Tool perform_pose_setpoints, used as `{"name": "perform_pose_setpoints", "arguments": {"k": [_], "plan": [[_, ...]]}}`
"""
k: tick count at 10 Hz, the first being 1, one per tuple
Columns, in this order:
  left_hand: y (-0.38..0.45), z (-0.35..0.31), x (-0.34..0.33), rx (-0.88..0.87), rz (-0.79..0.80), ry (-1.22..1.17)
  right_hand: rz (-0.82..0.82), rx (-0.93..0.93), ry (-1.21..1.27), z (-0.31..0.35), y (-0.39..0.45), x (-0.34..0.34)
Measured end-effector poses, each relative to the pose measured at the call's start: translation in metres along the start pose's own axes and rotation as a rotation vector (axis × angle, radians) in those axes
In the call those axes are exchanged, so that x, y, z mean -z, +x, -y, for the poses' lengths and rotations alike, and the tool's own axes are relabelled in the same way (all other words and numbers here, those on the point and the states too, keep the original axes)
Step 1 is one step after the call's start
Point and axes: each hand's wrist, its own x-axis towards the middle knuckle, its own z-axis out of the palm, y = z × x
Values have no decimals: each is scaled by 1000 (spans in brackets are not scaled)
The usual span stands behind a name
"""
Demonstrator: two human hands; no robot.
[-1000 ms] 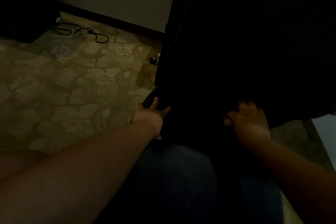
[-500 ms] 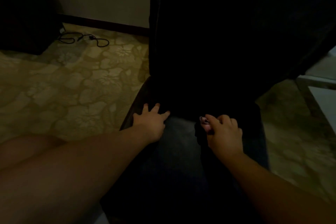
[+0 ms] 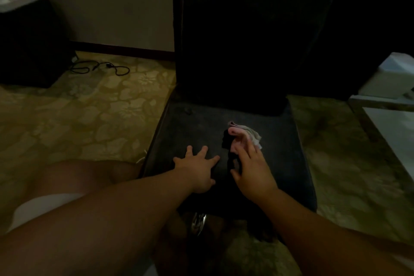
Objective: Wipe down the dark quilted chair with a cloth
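The dark chair [image 3: 280, 163] stands in front of me, its tall back rising at the top and its flat seat below. My left hand [image 3: 197, 170] lies flat on the seat's left part with fingers spread. My right hand [image 3: 251, 168] rests on the middle of the seat on top of a crumpled pink and grey cloth [image 3: 246, 134], whose far end sticks out past the fingertips. The room is dim and the quilting is hard to see.
Patterned yellow-green carpet [image 3: 89, 119] surrounds the chair. A black cable [image 3: 100, 68] lies on the floor near a dark cabinet [image 3: 29, 47] at the left. A pale ledge [image 3: 394, 101] stands at the right. My bare knee [image 3: 74, 177] is at the lower left.
The view has tilted down, so the whole seat now shows. My right hand moved forward onto the seat with the cloth now visible under it; my left hand stays flat on the seat.
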Motion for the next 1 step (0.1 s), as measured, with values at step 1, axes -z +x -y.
{"name": "perform_pose_setpoints", "arguments": {"k": [1], "plan": [[-1, -4, 5, 6, 45, 13, 174, -114, -9, -6, -5, 3]]}}
